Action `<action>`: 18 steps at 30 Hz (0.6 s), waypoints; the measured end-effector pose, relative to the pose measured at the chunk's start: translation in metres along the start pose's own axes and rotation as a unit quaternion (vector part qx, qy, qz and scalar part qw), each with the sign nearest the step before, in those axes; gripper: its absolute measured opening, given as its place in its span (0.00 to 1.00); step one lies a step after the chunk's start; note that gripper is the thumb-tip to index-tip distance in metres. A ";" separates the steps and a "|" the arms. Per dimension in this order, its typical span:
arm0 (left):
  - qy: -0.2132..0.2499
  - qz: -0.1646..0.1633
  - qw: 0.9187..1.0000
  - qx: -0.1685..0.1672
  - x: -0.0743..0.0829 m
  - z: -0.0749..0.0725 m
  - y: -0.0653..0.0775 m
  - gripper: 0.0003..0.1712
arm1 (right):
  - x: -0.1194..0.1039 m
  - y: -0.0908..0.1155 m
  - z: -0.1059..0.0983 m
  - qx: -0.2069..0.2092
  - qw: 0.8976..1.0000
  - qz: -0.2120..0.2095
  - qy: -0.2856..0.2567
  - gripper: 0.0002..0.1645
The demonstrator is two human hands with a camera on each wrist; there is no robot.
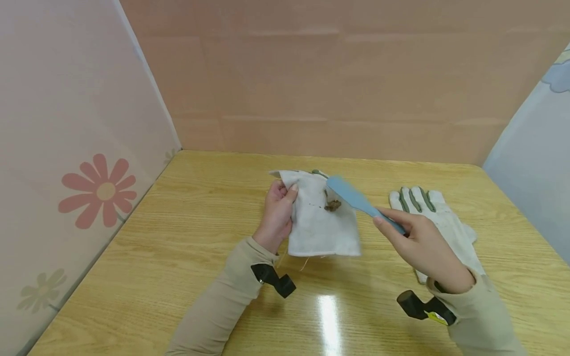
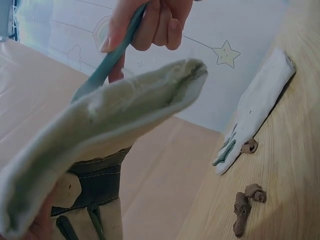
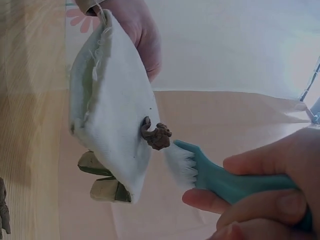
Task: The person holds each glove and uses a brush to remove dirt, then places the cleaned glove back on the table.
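Note:
A white work glove [image 1: 322, 230] with green trim hangs raised over the table, its cuff opening toward me. My left hand [image 1: 277, 212] grips its left edge, thumb on the near face. Stuck on that face is a clump of brown, mud-like dirt [image 3: 157, 137], with small dark specks beside it. My right hand [image 1: 420, 242] holds a blue brush [image 1: 354, 195] by the handle. In the right wrist view, the white bristles [image 3: 182, 165] are just beside the dirt clump. The left wrist view looks into the glove's cuff [image 2: 115, 110], which partly hides the brush.
Another white glove [image 1: 454, 232] with green between its fingers lies on the wooden table [image 1: 200, 222] at the right, partly behind my right hand. Brown lumps [image 2: 242, 212] lie on the wood in the left wrist view. A tan wall [image 1: 356, 89] stands behind the table.

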State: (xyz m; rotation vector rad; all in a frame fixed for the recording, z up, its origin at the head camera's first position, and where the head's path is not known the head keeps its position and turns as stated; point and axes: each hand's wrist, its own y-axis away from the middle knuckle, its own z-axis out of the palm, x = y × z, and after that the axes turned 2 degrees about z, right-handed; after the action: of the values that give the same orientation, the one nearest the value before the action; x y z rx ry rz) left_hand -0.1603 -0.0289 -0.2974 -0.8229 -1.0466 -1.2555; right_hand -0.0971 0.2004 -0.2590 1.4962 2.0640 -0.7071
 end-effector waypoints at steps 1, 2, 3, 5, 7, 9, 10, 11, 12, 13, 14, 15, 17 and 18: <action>0.001 -0.001 1.000 -0.001 0.000 0.000 0.000 0.12 | 0.000 0.000 0.000 -0.001 1.000 0.004 0.000 0.23; 0.001 -0.003 1.000 -0.002 0.000 0.000 0.000 0.12 | 0.001 -0.001 0.001 -0.005 1.000 0.008 -0.001 0.24; 0.000 -0.004 1.000 -0.003 0.000 0.000 0.000 0.12 | 0.001 -0.001 0.001 -0.009 1.000 0.010 -0.001 0.24; 0.000 -0.006 1.000 -0.004 0.000 0.000 0.000 0.12 | 0.001 -0.002 0.002 -0.021 1.000 0.014 -0.002 0.25; -0.005 -0.005 1.000 -0.004 -0.001 0.000 0.000 0.12 | 0.001 -0.002 0.001 -0.031 0.999 0.014 -0.001 0.25; -0.006 -0.002 1.000 -0.003 -0.001 0.000 0.000 0.12 | 0.001 -0.001 0.000 -0.033 0.999 0.007 -0.001 0.24; -0.007 -0.001 1.000 -0.003 -0.001 0.000 0.000 0.12 | 0.001 -0.001 -0.001 -0.032 0.999 0.005 -0.002 0.24; -0.007 0.000 1.000 -0.002 -0.001 0.000 0.000 0.12 | 0.001 -0.001 -0.002 -0.029 1.000 0.004 -0.002 0.24; -0.006 -0.001 1.000 -0.002 -0.001 0.000 -0.001 0.12 | 0.000 -0.001 -0.003 -0.023 1.000 0.003 -0.002 0.24; -0.005 -0.002 1.000 -0.003 -0.001 0.000 -0.001 0.12 | 0.001 -0.001 -0.003 -0.016 1.000 0.004 -0.001 0.23; -0.004 -0.003 1.000 -0.005 -0.001 -0.001 -0.001 0.12 | 0.001 -0.001 -0.003 -0.009 1.000 0.004 -0.001 0.23; -0.003 -0.004 1.000 -0.007 -0.001 -0.001 -0.002 0.12 | 0.002 -0.002 -0.003 -0.005 1.000 0.008 -0.001 0.24; -0.004 -0.006 1.000 -0.012 -0.001 -0.001 -0.002 0.12 | 0.002 -0.003 -0.001 -0.002 1.000 0.011 0.001 0.24; -0.005 -0.007 1.000 -0.016 -0.002 -0.002 -0.002 0.12 | 0.002 -0.004 0.000 -0.004 1.000 0.009 0.001 0.24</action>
State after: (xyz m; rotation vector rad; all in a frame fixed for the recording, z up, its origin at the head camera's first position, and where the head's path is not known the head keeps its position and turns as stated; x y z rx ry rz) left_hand -0.1617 -0.0302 -0.2996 -0.8470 -1.0439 -1.2838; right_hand -0.1012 0.2013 -0.2601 1.5098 2.0498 -0.6902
